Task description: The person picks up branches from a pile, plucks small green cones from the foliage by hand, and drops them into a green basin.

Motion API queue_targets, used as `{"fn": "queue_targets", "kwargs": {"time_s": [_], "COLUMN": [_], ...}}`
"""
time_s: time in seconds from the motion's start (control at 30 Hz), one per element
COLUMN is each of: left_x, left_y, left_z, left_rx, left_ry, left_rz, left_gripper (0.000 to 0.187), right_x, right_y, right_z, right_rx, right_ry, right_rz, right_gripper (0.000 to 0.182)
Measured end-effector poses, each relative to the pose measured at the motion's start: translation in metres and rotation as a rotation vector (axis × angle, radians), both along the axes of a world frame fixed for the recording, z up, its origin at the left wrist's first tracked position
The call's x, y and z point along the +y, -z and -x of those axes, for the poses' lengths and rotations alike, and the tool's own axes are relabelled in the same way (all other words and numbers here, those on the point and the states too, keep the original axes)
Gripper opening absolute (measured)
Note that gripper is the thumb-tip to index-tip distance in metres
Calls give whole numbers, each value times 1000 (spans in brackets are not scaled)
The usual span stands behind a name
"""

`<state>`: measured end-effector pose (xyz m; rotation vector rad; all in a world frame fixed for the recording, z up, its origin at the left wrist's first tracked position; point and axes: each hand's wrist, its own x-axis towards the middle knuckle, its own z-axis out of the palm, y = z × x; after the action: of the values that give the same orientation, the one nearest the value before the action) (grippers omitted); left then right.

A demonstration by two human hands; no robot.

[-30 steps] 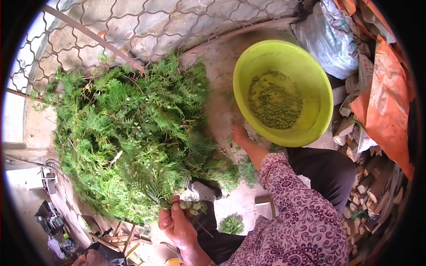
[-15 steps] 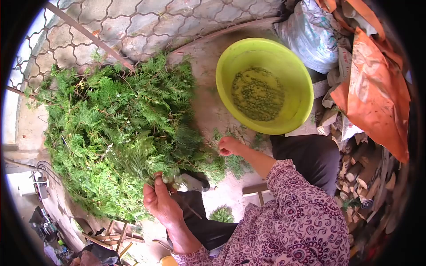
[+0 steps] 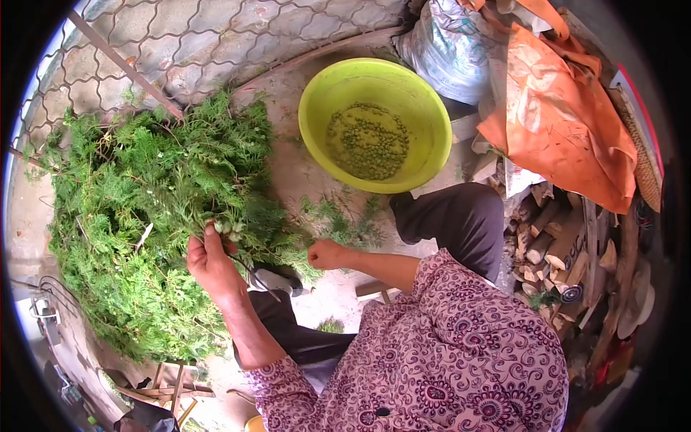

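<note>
My left hand (image 3: 214, 268) pinches a leafy evergreen sprig (image 3: 188, 209) by its stem, and pale green cones (image 3: 230, 229) show beside the thumb. A thin bare stem runs down from under that hand. Behind it spreads a big heap of cut evergreen branches (image 3: 144, 288). My right hand (image 3: 327, 254) is closed, fingers curled in, near the heap's right edge; whether anything is inside cannot be seen. Beyond it, a yellow-green basin (image 3: 425, 144) holds many small round green cones (image 3: 371, 144) on its bottom.
Wire mesh (image 3: 216, 36) borders the far side. A white sack (image 3: 450, 54) and an orange sheet (image 3: 561, 122) stand at the right, above a pile of split firewood (image 3: 554, 237). Loose sprigs (image 3: 342, 223) lie on the floor. My dark-trousered knee (image 3: 468, 209) is below the basin.
The view has shifted, so the basin and heap sit further left. My left hand has tilted the sprig, and its cones now show more plainly. My right hand remains closed.
</note>
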<state>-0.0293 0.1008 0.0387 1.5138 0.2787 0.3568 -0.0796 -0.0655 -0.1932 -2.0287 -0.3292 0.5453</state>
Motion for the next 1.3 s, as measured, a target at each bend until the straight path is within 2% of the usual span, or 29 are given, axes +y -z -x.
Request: {"fn": "queue_targets", "kwargs": {"time_s": [0.07,0.2,0.27,0.33,0.4,0.47,0.5,0.57,0.6,0.67,0.7,0.77,0.9,0.97,1.03,1.1,1.13,1.2,1.23,1.3], "left_x": [-1,-6,-9,-9,-9,-8,-7,-6,-7,-9,-8,-7,-13,-20,-24,-31,-35,-41,-45,-53], "left_y": [2,-2,-6,-3,-3,-1,2,3,3,5,6,7,2,-2,3,6,7,8,6,6], "left_z": [0,-3,-4,-5,-6,-6,-7,-7,-7,-8,-9,-9,-7,-7,-7,-9,-10,-13,-14,-14], "left_rx": [-11,-23,0,-19,-18,-24,-35,-31,-32,-20,-23,-14,1,76,90,73,63,72,92,98], "left_ry": [17,34,4,10,21,27,39,60,61,45,47,62,109,122,177,234,267,304,310,323], "left_rz": [19,35,46,55,46,67,55,29,30,60,63,34,25,60,104,149,173,162,170,190], "left_gripper": [14,13,14,14,14,13,12,11,11,11,11,11,10,9,9,9,10,10,11,12], "right_x": [-3,-14,-22,-30,-41,-57,-67,-81,-85,-90,-90,-90,-77,-88,-94,-98,-99,-103,-100,-95], "right_y": [3,5,4,-24,-56,-62,-63,-62,-71,-98,-92,-69,-76,-72,-104,-149,-171,-211,-226,-244], "right_z": [10,12,-2,-30,-58,-87,-100,-117,-118,-114,-115,-109,-83,-92,-93,-101,-101,-100,-97,-88], "right_rx": [-20,-55,-262,-341,-452,-593,-599,-659,-661,-1050,-1054,-718,-871,-898,-718,-422,-428,-278,-282,-82], "right_ry": [-103,-127,7,169,321,382,386,609,609,808,809,721,613,156,308,319,302,265,258,228], "right_rz": [123,162,179,83,106,131,136,179,180,514,516,385,336,542,236,203,187,-22,-26,-362], "right_gripper": [6,5,5,6,9,9,9,10,10,12,12,13,13,12,14,15,15,21,21,18]}}
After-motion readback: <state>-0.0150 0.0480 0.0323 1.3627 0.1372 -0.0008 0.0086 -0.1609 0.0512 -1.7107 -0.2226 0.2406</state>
